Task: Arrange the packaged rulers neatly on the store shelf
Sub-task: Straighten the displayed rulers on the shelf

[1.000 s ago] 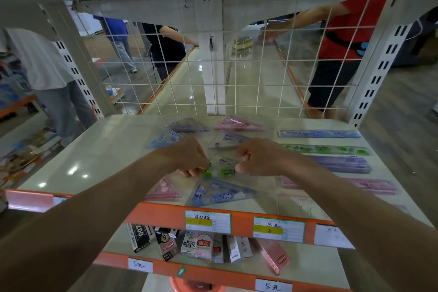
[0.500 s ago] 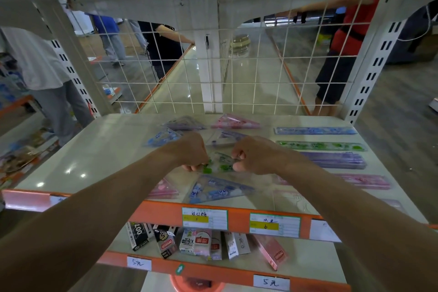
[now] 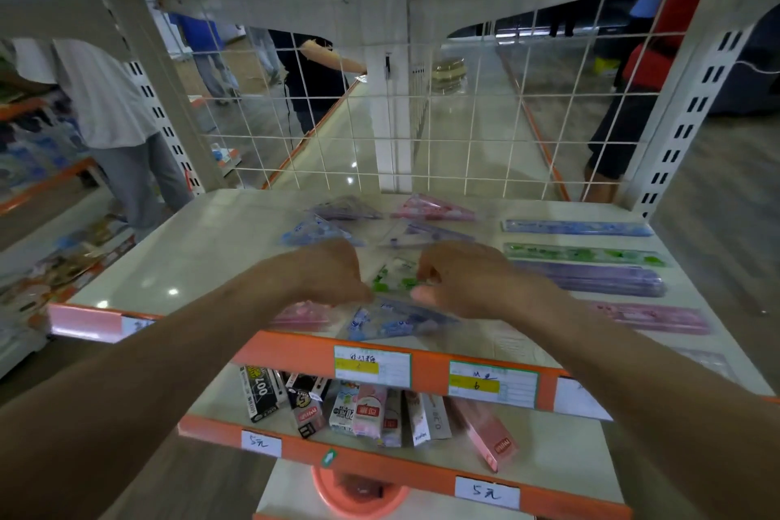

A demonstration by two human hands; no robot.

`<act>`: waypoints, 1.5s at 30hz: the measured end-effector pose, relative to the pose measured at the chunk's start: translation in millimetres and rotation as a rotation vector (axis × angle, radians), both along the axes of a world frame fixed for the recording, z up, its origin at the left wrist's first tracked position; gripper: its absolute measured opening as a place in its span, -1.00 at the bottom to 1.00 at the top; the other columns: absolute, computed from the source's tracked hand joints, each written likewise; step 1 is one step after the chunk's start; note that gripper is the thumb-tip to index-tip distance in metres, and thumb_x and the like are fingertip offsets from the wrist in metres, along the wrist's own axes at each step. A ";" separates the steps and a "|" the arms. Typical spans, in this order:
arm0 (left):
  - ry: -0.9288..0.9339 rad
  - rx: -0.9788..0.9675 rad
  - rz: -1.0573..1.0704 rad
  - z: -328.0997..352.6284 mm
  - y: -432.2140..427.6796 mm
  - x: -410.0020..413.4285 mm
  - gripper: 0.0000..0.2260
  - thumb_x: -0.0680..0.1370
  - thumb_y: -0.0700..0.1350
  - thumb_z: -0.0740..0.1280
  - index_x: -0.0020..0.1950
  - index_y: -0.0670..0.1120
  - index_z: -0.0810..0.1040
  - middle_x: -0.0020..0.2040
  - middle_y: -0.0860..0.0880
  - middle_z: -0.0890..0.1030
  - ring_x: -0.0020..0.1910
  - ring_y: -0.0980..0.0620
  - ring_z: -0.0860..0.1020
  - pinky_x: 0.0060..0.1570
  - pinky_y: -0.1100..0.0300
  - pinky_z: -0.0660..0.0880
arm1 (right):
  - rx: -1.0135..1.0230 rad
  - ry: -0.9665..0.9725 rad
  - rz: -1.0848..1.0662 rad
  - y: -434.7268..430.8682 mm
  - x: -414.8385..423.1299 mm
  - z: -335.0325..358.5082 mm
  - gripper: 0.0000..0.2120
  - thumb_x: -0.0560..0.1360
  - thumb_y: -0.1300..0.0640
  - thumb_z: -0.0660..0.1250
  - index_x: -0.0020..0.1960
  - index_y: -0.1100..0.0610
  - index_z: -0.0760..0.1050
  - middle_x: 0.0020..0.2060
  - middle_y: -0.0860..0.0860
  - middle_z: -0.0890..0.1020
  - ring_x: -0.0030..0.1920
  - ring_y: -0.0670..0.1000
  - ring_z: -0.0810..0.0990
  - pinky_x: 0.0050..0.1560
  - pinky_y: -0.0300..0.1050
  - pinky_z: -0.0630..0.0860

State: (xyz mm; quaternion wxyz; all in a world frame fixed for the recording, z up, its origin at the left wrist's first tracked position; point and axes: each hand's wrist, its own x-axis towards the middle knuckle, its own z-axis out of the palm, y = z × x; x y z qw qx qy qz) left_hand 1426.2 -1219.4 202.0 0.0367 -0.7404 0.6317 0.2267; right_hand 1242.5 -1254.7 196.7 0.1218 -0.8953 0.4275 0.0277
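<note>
My left hand point(image 3: 333, 270) and my right hand point(image 3: 460, 274) both pinch a clear packet with a green-patterned triangle ruler point(image 3: 394, 277), held between them just above the white shelf point(image 3: 190, 253). Around it lie other packaged triangle rulers: blue point(image 3: 314, 230), purple point(image 3: 344, 209), pink point(image 3: 434, 209), another blue one point(image 3: 392, 319) near the front edge and a pink one point(image 3: 301, 315) to its left. At the right, long straight rulers lie in a row: blue point(image 3: 576, 227), green point(image 3: 586, 254), purple point(image 3: 599, 278), pink point(image 3: 650, 317).
A white wire grid point(image 3: 422, 131) closes the shelf's back, with grey uprights at both sides. An orange front rail point(image 3: 426, 367) carries price labels. The lower shelf holds several small boxed goods point(image 3: 367, 410). People stand in the aisles behind the grid and at the left.
Both hands stay on the green triangle packet and have shifted it slightly. The camera has tilted a little and the person in red behind the grid has moved right.
</note>
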 end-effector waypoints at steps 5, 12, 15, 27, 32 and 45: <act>-0.127 -0.021 -0.068 -12.7 17.1 -7.6 -0.66 0.41 0.19 0.39 -0.16 -0.06 0.44 -0.14 -0.01 0.53 -0.16 0.02 0.50 -0.13 0.13 0.47 | -0.024 0.084 0.002 22.6 7.1 -8.8 -0.61 0.50 -0.17 0.27 0.14 0.11 0.47 0.10 0.05 0.54 0.09 0.09 0.52 -0.09 -0.11 0.34; -0.038 -0.001 -0.100 -10.1 20.9 -9.3 -0.56 0.38 0.13 0.44 -0.38 -0.04 0.22 -0.41 0.01 0.27 -0.44 0.05 0.29 -0.41 0.17 0.22 | 0.092 0.123 -0.083 28.3 18.6 -2.4 -0.65 0.47 -0.08 0.35 0.12 0.15 0.51 0.01 0.04 0.59 0.02 0.09 0.57 -0.11 -0.12 0.42; -0.011 0.028 -0.129 -9.6 22.1 -6.9 -0.61 0.40 0.13 0.43 -0.34 -0.07 0.31 -0.36 0.00 0.36 -0.39 0.05 0.37 -0.37 0.17 0.30 | 0.155 0.109 -0.122 31.0 19.4 -3.0 -0.66 0.44 -0.07 0.38 0.07 0.16 0.55 -0.02 0.07 0.62 -0.01 0.09 0.58 -0.02 -0.07 0.51; 0.291 -0.351 -0.086 -6.7 38.7 3.4 -0.83 0.48 -0.09 0.39 0.04 -0.01 0.52 -0.09 0.06 0.55 -0.05 0.03 0.54 -0.02 0.19 0.48 | -0.012 -0.109 -0.245 50.3 6.7 1.3 -0.74 0.49 0.08 0.32 0.17 0.00 0.47 0.12 -0.04 0.57 0.16 0.03 0.51 -0.05 -0.19 0.36; 0.176 -0.373 -0.198 -13.8 45.1 -2.4 -0.87 0.52 -0.12 0.32 -0.07 -0.15 0.62 -0.11 -0.03 0.62 -0.14 0.00 0.55 -0.15 0.21 0.47 | -0.056 -0.115 -0.248 55.4 2.8 -2.3 -0.81 0.50 0.09 0.28 0.11 -0.01 0.53 0.09 -0.04 0.61 0.13 0.02 0.55 0.07 -0.09 0.50; 0.238 -0.368 -0.091 -15.5 39.5 -8.2 -0.85 0.52 -0.14 0.33 0.06 -0.07 0.59 -0.09 0.03 0.57 -0.09 0.04 0.54 -0.10 0.23 0.46 | 0.003 -0.189 -0.252 53.8 0.8 1.0 -0.74 0.51 0.17 0.27 0.16 0.03 0.60 0.15 -0.01 0.62 0.15 0.01 0.56 0.20 -0.07 0.47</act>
